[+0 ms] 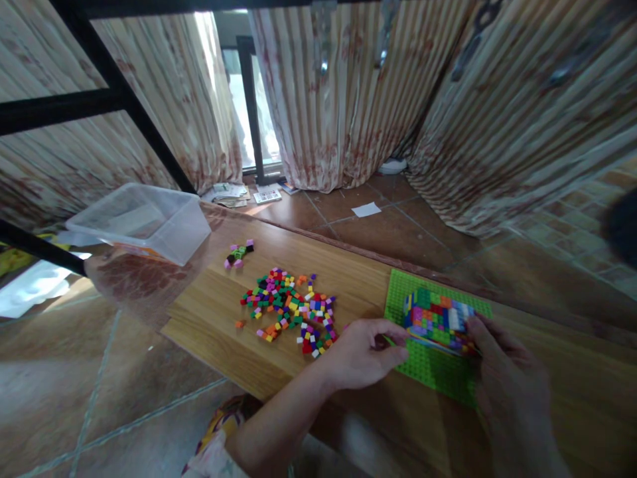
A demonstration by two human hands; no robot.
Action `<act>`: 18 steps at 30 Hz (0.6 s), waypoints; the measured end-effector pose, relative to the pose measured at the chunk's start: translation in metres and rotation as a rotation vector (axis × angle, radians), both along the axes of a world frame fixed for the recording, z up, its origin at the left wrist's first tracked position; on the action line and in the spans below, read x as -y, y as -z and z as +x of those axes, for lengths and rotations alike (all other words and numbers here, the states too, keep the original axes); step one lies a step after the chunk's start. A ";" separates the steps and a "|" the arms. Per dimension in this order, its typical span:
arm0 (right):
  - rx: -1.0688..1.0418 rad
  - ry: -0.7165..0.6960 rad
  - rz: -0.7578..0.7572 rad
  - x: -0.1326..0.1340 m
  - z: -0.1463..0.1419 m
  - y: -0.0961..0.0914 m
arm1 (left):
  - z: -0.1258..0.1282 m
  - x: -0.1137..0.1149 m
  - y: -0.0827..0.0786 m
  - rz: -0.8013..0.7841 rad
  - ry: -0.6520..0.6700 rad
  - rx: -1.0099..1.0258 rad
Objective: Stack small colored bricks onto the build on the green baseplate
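Observation:
A multicoloured toy brick block (438, 322) is over a bright green studded baseplate (438, 375), tilted toward me. My right hand (515, 378) grips its right end, thumb on the near top edge, other fingers mostly hidden behind. At the block's left corner, my left hand (365, 355) has its index finger and thumb curled together, the index tip touching the corner. Whether the block rests on the baseplate I cannot tell. Left of my left hand lies a loose spread of small coloured bricks (288, 302) on the wooden board (209, 332).
A small cluster of pink, black and green bricks (239, 253) lies farther back on the board. A clear plastic bin (184, 232) stands at the far left. Dark metal bars (144, 146) cross the upper left. Striped curtains (338, 99) hang behind; a white paper (366, 210) lies on the tiled floor.

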State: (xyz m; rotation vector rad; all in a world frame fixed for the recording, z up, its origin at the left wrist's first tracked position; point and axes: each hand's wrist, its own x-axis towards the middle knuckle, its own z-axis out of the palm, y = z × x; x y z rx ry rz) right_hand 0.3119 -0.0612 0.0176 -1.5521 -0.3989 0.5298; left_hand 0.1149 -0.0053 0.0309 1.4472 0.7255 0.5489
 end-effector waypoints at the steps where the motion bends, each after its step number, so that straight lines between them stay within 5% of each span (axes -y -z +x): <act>1: 0.021 0.021 -0.013 0.000 0.000 -0.002 | 0.000 0.000 0.001 -0.007 0.000 0.003; 6: 0.371 0.288 -0.071 0.001 -0.012 -0.019 | -0.001 0.000 -0.003 -0.053 -0.028 0.089; 9: 0.556 0.258 0.022 0.003 -0.035 -0.031 | -0.009 -0.006 -0.016 -0.105 -0.136 0.224; 11: 0.624 0.147 0.085 0.005 -0.056 -0.034 | -0.018 -0.014 -0.025 -0.124 -0.262 0.312; 16: 0.887 -0.612 0.074 0.005 -0.100 -0.024 | -0.047 -0.043 -0.034 -0.109 -0.691 0.484; 18: 0.913 -0.799 0.052 0.002 -0.109 -0.018 | -0.055 -0.050 -0.032 -0.140 -0.810 0.523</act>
